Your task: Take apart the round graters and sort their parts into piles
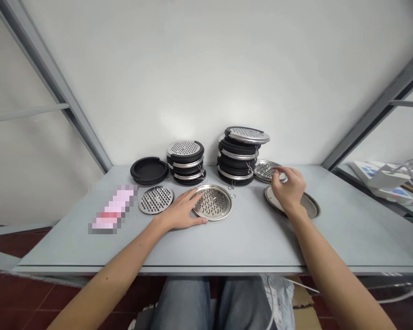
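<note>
Steel grater disc (212, 202) under the spread left hand (179, 211); right hand (289, 188) curled at a second disc (265, 171) (pinch unclear).

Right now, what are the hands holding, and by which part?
The left hand lies open on the perforated face of a steel grater disc, not gripping it; the right hand has its fingertips at the rim of another grater disc, grip unclear.

Steel grater (211, 203) partly under left hand (179, 211), pink item (113, 209) pixelated, papers (382, 179) cut off
</note>
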`<state>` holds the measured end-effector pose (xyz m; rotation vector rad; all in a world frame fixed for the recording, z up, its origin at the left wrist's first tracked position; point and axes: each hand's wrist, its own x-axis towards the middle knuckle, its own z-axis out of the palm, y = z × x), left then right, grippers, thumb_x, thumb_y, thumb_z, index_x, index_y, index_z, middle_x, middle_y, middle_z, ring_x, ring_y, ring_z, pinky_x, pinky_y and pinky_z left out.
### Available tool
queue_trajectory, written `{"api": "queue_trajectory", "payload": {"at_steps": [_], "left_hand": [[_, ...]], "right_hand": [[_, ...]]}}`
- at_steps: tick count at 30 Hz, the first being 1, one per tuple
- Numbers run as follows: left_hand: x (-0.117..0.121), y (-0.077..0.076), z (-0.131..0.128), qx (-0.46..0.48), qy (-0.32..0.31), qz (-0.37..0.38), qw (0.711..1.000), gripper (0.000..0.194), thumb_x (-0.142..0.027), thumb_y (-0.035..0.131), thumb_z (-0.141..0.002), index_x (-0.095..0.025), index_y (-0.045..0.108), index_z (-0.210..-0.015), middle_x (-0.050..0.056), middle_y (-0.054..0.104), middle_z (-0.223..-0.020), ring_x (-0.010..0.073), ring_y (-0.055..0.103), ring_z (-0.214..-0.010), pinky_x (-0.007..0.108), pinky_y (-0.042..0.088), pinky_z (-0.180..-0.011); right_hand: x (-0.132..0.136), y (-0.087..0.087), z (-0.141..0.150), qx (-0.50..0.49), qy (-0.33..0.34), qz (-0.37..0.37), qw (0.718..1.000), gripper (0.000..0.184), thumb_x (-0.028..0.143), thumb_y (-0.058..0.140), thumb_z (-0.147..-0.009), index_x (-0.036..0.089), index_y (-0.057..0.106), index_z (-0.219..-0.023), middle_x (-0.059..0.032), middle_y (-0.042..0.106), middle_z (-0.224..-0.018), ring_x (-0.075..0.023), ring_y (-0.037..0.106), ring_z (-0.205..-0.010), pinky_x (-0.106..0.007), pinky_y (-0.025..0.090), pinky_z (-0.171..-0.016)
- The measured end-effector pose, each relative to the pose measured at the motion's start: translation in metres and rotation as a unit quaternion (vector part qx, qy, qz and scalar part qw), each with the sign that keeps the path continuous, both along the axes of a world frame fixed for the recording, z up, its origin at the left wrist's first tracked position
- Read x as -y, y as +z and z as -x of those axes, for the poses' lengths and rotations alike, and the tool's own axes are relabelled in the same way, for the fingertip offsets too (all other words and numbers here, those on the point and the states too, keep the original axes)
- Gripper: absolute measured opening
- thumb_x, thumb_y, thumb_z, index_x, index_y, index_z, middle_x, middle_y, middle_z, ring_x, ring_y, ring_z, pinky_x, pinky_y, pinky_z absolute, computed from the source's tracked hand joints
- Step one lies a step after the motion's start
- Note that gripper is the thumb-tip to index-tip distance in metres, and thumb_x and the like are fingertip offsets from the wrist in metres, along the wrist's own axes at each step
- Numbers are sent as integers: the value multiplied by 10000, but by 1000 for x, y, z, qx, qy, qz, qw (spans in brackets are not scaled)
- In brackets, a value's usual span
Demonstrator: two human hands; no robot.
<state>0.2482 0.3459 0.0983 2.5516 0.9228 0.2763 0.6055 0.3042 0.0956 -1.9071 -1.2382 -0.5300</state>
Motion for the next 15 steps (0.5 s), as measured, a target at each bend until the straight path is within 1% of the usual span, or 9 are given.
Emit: {"api": "queue_trajectory", "payload": {"at_steps": [2, 4, 5, 6, 7, 8, 10, 12, 15], "left_hand": [[0, -2, 0, 12, 7, -5, 1000, 997, -700, 633, -706, -253, 233, -1502, 113, 142, -1585, 362, 162, -1439, 513, 238, -1150], [0, -4, -1, 19, 16, -10, 1000, 1063, -701, 661, -676, -252, 183, -1513, 124, 121, -1586, 372, 150, -1440, 524, 235, -1147], [-1, -5, -2, 21, 19, -13, 1000, 1076, -699, 663, -675, -247, 168, -1516, 129, 121, -1585, 370, 145, -1441, 524, 228, -1148], [-1, -6, -2, 23, 19, -15, 999, 1075, -696, 661, -680, -241, 163, -1517, 132, 132, -1583, 366, 148, -1441, 520, 222, -1151], [-2, -7, -3, 26, 17, -18, 999, 1070, -694, 660, -683, -235, 168, -1515, 133, 154, -1578, 360, 158, -1439, 515, 220, -1152], [-3, -8, -4, 31, 14, -22, 999, 1064, -691, 662, -682, -233, 180, -1512, 131, 184, -1570, 355, 176, -1435, 509, 222, -1153], [-4, -9, -4, 40, 13, -27, 999, 1053, -686, 675, -672, -236, 211, -1503, 123, 253, -1548, 347, 224, -1419, 497, 235, -1149], [-5, -9, -5, 43, 17, -30, 998, 1045, -685, 687, -657, -237, 244, -1491, 122, 302, -1523, 346, 265, -1400, 492, 251, -1140], [-6, -6, -5, 40, 17, -32, 999, 1015, -705, 658, -671, -224, 276, -1479, 135, 333, -1501, 347, 292, -1384, 491, 263, -1129]], "right_hand": [[5, 3, 21, 15, 54, -15, 998, 337, 313, 388, -882, 177, 659, -1029, -138, 661, -1079, -274, 586, -1039, -423, 436, -931], [8, 2, 48, 50, 161, 12, 986, 262, 306, 452, -856, 211, 676, -953, -120, 683, -989, -273, 606, -974, -428, 454, -901], [8, 0, 61, 72, 243, 39, 967, 245, 296, 469, -854, 218, 681, -951, -106, 691, -932, -261, 618, -914, -417, 470, -869], [8, -1, 74, 95, 323, 64, 939, 241, 291, 480, -857, 219, 682, -967, -96, 694, -901, -250, 623, -862, -406, 486, -830], [7, -3, 85, 111, 388, 83, 911, 250, 294, 486, -867, 216, 675, -1011, -95, 694, -933, -244, 620, -861, -400, 494, -810], [5, -5, 94, 119, 432, 92, 889, 266, 301, 491, -878, 212, 660, -1063, -99, 687, -1007, -246, 613, -903, -404, 494, -824], [2, -8, 104, 121, 476, 106, 865, 307, 324, 502, -892, 206, 622, -1150, -108, 653, -1133, -257, 589, -1002, -430, 480, -880], [0, -11, 104, 110, 482, 115, 862, 333, 345, 510, -899, 200, 602, -1184, -120, 622, -1200, -268, 562, -1077, -460, 455, -933], [-2, -15, 99, 85, 481, 124, 864, 323, 349, 517, -901, 187, 610, -1164, -130, 631, -1182, -269, 552, -1108, -475, 437, -966]]}}
